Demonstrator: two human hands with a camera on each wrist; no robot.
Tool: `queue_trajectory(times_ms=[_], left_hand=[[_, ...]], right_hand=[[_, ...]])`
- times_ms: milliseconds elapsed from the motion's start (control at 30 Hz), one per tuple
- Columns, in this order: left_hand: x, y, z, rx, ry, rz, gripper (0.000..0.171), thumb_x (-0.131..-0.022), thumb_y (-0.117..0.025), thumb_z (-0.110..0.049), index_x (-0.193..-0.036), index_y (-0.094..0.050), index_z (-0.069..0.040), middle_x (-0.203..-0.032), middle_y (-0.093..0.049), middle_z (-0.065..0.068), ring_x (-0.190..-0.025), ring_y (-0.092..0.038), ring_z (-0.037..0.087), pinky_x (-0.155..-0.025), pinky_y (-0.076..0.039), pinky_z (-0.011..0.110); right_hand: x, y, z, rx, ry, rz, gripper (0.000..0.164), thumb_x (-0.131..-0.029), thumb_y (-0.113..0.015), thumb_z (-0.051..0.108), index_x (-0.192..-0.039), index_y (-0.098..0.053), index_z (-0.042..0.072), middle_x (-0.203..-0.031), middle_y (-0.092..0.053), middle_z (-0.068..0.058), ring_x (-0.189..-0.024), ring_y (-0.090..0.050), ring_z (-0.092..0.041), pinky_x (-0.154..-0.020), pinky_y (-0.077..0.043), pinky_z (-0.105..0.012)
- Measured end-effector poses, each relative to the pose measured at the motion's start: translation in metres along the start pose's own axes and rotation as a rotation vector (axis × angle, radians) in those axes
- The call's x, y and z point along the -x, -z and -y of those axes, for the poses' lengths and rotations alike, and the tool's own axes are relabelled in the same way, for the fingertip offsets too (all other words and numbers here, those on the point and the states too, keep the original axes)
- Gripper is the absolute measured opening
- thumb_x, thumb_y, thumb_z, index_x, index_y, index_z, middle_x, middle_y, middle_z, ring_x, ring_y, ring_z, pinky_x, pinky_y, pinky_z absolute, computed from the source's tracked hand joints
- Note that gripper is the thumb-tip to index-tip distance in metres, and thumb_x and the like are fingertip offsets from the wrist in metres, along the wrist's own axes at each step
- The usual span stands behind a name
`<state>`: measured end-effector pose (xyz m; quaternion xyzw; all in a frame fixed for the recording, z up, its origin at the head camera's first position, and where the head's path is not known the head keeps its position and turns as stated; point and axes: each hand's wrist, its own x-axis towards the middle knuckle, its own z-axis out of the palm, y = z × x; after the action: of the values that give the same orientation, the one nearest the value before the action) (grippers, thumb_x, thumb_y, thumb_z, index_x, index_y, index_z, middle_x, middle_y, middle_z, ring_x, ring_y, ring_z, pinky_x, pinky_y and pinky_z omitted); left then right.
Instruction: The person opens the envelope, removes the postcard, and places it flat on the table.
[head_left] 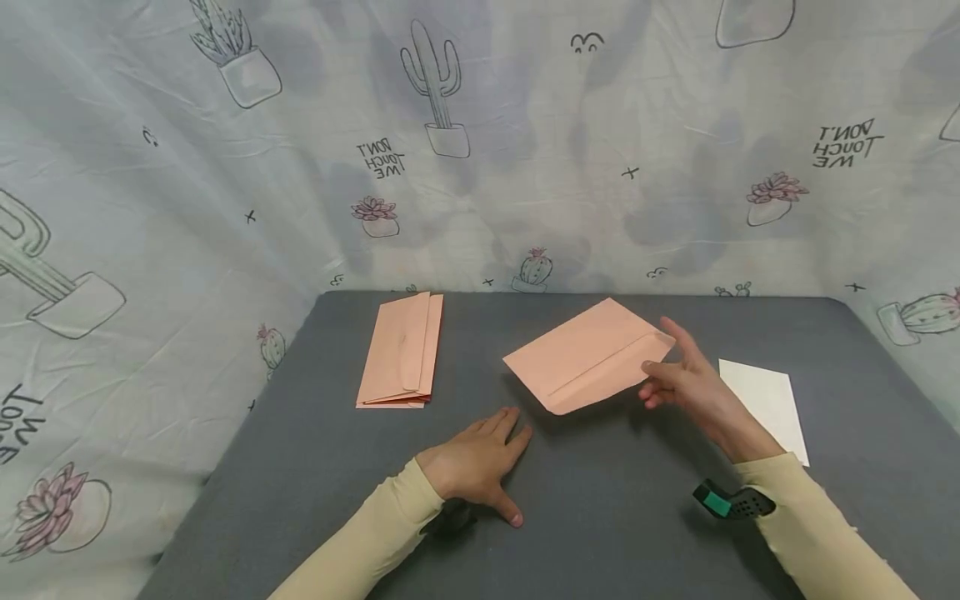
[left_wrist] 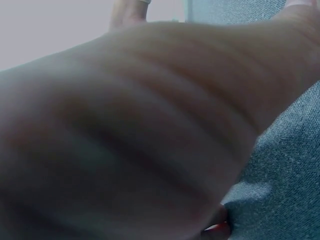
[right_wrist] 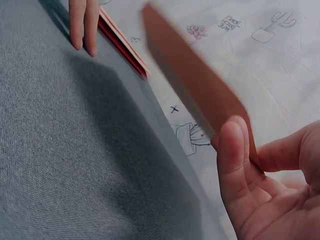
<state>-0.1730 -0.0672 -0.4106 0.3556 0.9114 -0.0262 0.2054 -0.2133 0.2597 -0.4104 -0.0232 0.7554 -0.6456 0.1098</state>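
A pink envelope (head_left: 588, 354) is pinched at its right corner between the thumb and fingers of my right hand (head_left: 693, 383). It tilts above the grey table, its shadow falling beneath it. From the right wrist, the same envelope (right_wrist: 200, 75) shows nearly edge-on, with the thumb on one side and fingers on the other. My left hand (head_left: 480, 462) rests on the table palm down, fingers spread and holding nothing. In the left wrist view the underside of that hand (left_wrist: 150, 115) fills most of the frame.
Several pink envelopes (head_left: 401, 350) lie stacked at the table's back left. A white sheet of paper (head_left: 765, 404) lies on the right, partly behind my right forearm. The grey table (head_left: 585, 533) ends at a hanging cloth (head_left: 517, 208) printed with cacti.
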Motion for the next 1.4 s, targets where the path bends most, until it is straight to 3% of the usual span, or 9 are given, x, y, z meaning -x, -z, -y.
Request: queue_trajectory(times_ms=[133,233,600,1200,1400], left_hand=[[0.000,0.000,-0.001,0.000,-0.002,0.001,0.117,-0.071,-0.080,-0.069,-0.159,-0.032,-0.009,-0.169,-0.019,0.019,-0.158,-0.019,0.031,-0.126,-0.027,0.043],[-0.001,0.001,-0.002,-0.001,0.000,0.001,0.116,-0.071,-0.080,-0.068,-0.159,-0.032,-0.010,-0.169,-0.019,0.018,-0.158,-0.018,0.031,-0.126,-0.027,0.043],[-0.002,-0.001,-0.002,-0.014,-0.007,-0.008,0.116,-0.071,-0.080,-0.069,-0.159,-0.033,-0.010,-0.168,-0.021,0.018,-0.158,-0.020,0.030,-0.126,-0.028,0.041],[-0.002,-0.001,-0.002,0.010,0.008,0.012,0.117,-0.071,-0.081,-0.069,-0.160,-0.031,-0.011,-0.169,-0.019,0.017,-0.158,-0.019,0.029,-0.126,-0.027,0.042],[-0.002,-0.001,-0.001,0.017,0.008,0.017,0.116,-0.071,-0.081,-0.068,-0.160,-0.031,-0.012,-0.170,-0.019,0.016,-0.158,-0.019,0.029,-0.126,-0.026,0.043]], right_hand=[[0.002,-0.001,-0.001,0.069,0.032,-0.003,0.051,-0.106,-0.053,0.019,-0.151,-0.040,-0.001,-0.094,-0.064,0.010,-0.079,-0.069,-0.009,-0.070,-0.059,-0.029],[0.002,0.000,0.001,0.088,0.029,-0.020,0.045,-0.107,-0.052,0.022,-0.142,-0.051,-0.005,-0.101,-0.061,0.012,-0.083,-0.067,-0.006,-0.072,-0.059,-0.028],[-0.004,0.000,0.000,0.079,0.012,-0.073,0.053,-0.107,-0.052,0.026,-0.149,-0.043,-0.005,-0.099,-0.062,0.015,-0.086,-0.068,-0.003,-0.075,-0.059,-0.026],[-0.030,-0.006,-0.004,0.002,-0.001,-0.056,0.052,-0.106,-0.052,0.021,-0.148,-0.041,-0.008,-0.100,-0.063,0.008,-0.085,-0.067,-0.002,-0.075,-0.059,-0.026],[-0.037,-0.010,-0.005,-0.007,-0.012,-0.063,0.051,-0.107,-0.051,0.020,-0.149,-0.042,-0.007,-0.110,-0.058,0.005,-0.087,-0.067,0.000,-0.076,-0.059,-0.023]])
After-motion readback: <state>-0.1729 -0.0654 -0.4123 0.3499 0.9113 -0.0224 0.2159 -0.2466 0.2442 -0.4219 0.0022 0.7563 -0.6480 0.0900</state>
